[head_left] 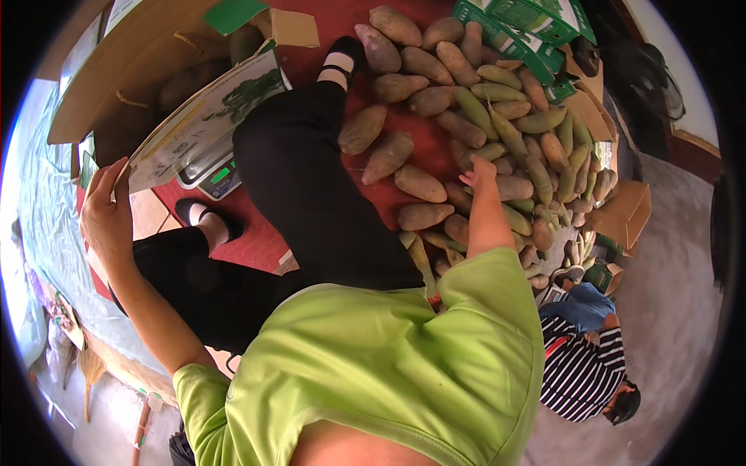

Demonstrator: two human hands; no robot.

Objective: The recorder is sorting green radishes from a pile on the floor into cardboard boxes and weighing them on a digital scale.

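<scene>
My left hand [107, 213] grips the near corner of a large cardboard box [85, 109], beside its printed white side flap. Inside the box, a few dark rounded roots [183, 87] show in shadow. My right hand [480, 172] reaches out over the heap on my right, its fingers apart and nothing visible in them. Closest to it are brown, earth-covered roots [461, 130] and long green radish-like roots [509, 132]. Whether its fingertips touch one of these, I cannot tell.
A digital scale [220, 177] with a lit display stands beside the box on the red floor covering [268, 233]. Green cartons [536, 31] lie at the far right. An open brown carton [622, 216] and another person in a striped shirt [583, 369] are beyond the heap.
</scene>
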